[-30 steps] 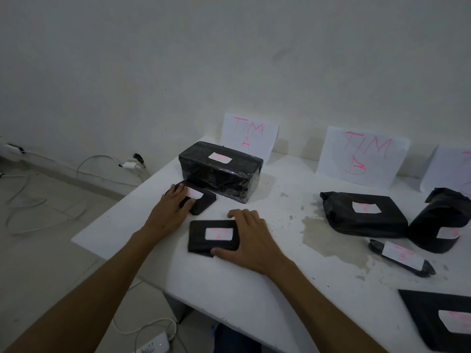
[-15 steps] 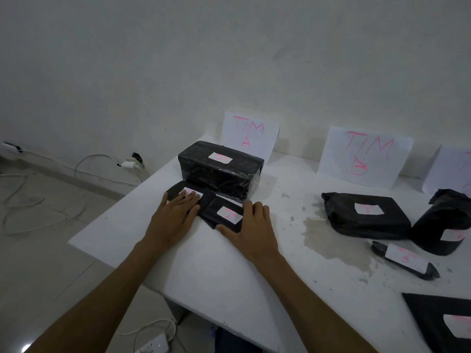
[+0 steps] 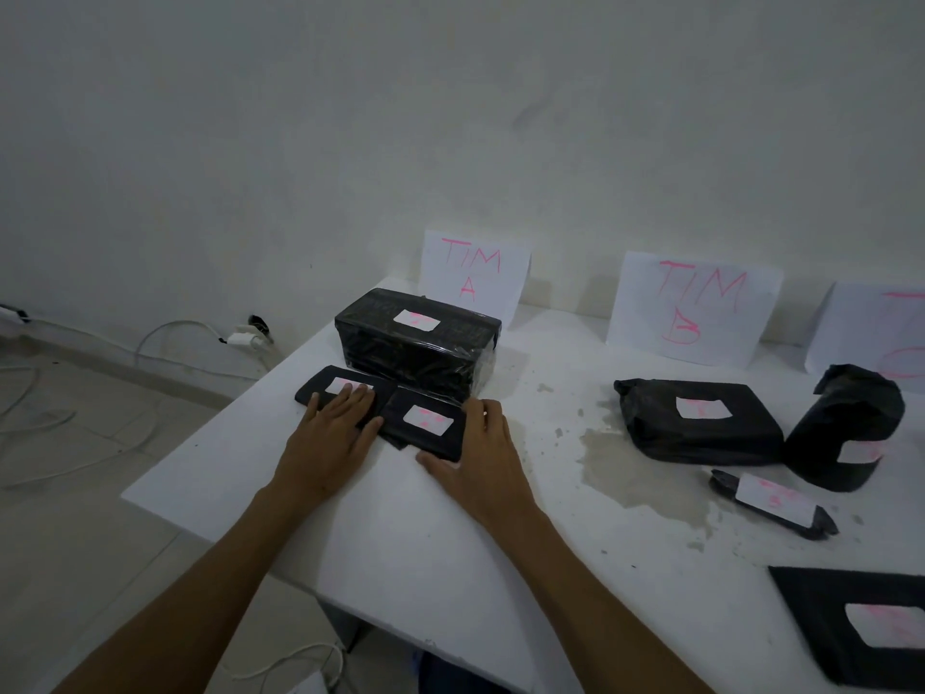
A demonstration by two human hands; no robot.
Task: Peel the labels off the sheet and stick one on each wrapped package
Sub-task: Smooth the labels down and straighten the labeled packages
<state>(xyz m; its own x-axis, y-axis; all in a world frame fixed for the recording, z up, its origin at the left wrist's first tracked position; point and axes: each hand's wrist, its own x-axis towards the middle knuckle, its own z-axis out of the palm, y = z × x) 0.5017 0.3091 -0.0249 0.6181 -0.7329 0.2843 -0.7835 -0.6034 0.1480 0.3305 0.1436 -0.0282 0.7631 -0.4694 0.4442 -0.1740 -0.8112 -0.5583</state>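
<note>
A tall black wrapped box (image 3: 395, 350) with a white label stands before the "TIM A" sign (image 3: 473, 275). Two flat black packages lie side by side against its front, each with a pink-marked white label. My left hand (image 3: 328, 443) lies flat on the left flat package (image 3: 313, 390), fingertips over its label. My right hand (image 3: 480, 460) rests against the right flat package (image 3: 400, 423), thumb at its front edge and fingers along its right side. No label sheet is in view.
By the "TIM B" sign (image 3: 693, 308) lie a labelled pouch (image 3: 645, 423), a rolled package (image 3: 846, 418) and a thin package (image 3: 726, 485). Another flat package (image 3: 821, 608) sits at the lower right. The white table (image 3: 400, 543) ends at left; cables (image 3: 190, 338) run along the floor.
My right hand slid the right flat package away from me and up against the box, beside the left one. My left hand moved further onto the left flat package.
</note>
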